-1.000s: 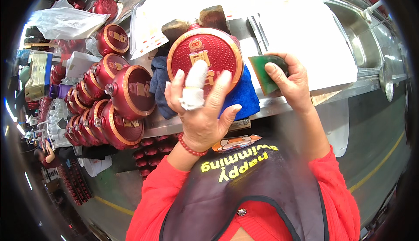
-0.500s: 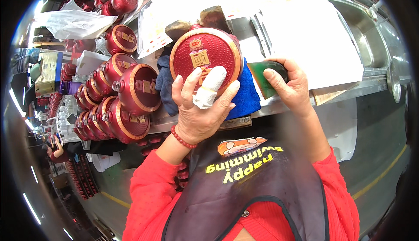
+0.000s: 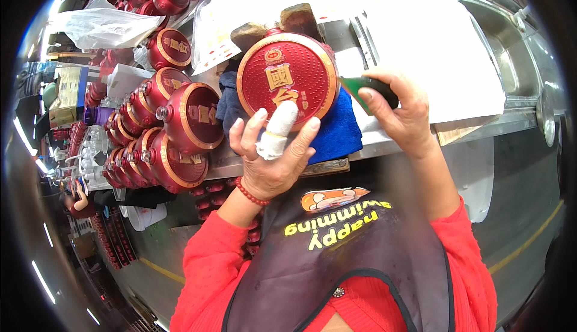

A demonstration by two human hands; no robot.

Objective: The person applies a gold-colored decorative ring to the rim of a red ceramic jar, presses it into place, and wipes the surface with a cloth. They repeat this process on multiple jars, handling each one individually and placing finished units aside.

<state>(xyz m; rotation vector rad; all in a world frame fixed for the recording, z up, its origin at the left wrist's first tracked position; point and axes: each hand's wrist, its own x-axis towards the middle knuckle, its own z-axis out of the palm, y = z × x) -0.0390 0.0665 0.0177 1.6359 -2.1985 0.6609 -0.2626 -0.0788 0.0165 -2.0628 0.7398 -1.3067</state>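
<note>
Right-hand grip: the right hand (image 3: 401, 106) was closed on a green flat-bladed scraper (image 3: 368, 87), thumb on the near face.
Left-hand grip: the left hand (image 3: 270, 161) held nothing; its fingers were spread over the lower part of the bottle's face, and contact could not be told for each fingertip.
Steel worktop (image 3: 342, 39): it ran under everything, with white sheets (image 3: 433, 49) covering much of it.
Bottles at left (image 3: 191, 115): they lay stacked in rows, well apart from the scraper, gold lettering on the visible faces.
Red round bottle (image 3: 270, 91): it lay face up before the person, its neck end between two worn rests (image 3: 299, 22).
Blue cloth (image 3: 342, 130): it was spread beneath the bottle's lower right side.
Scraper tip: it stood just beside the bottle's right rim; touching or not could not be told.
Finger wrap (image 3: 280, 127): white, on one left finger.
Progress: gold characters and rim were in place; work on this bottle seemed under way, but what remained could not be judged.
</note>
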